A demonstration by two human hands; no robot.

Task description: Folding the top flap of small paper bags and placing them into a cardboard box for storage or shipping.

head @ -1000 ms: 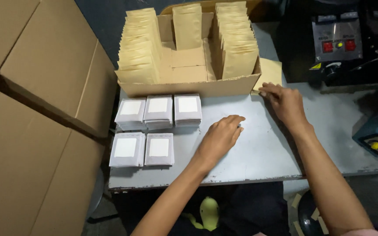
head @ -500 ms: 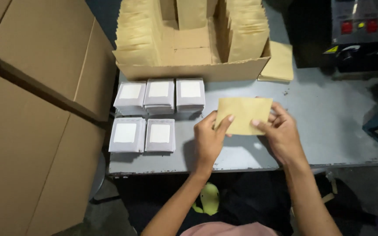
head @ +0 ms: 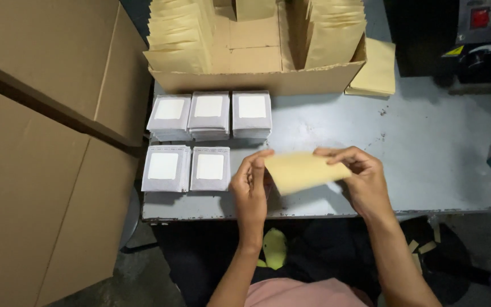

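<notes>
- The big closed cardboard cartons [head: 46,142] wall off my left side, so there is little elbow room that way; dark machines [head: 473,34] stand at the far right.
- The table [head: 427,153] is grey, flat and scuffed, with bare space in front of me and to the right.
- An open cardboard box [head: 257,79] sits at the far edge, packed with upright rows of tan paper pouches [head: 180,40]; a few loose tan pouches [head: 377,68] lie flat just beside its right corner.
- Five short stacks of grey-and-white flat packets [head: 208,113] lie in two rows on the left of the table, touching one another.
- The tan pouch [head: 302,170] I work on hangs just above the near table edge, between my hands, tilted down on the left.
- It looks light, thin and bendy, like to crease if squeezed, so I judge its edges are the place to hold.
- My left hand [head: 251,187] pinches its left end with its fingertips.
- My right hand [head: 362,176] pinches the right upper edge, fingers curled over it.
</notes>
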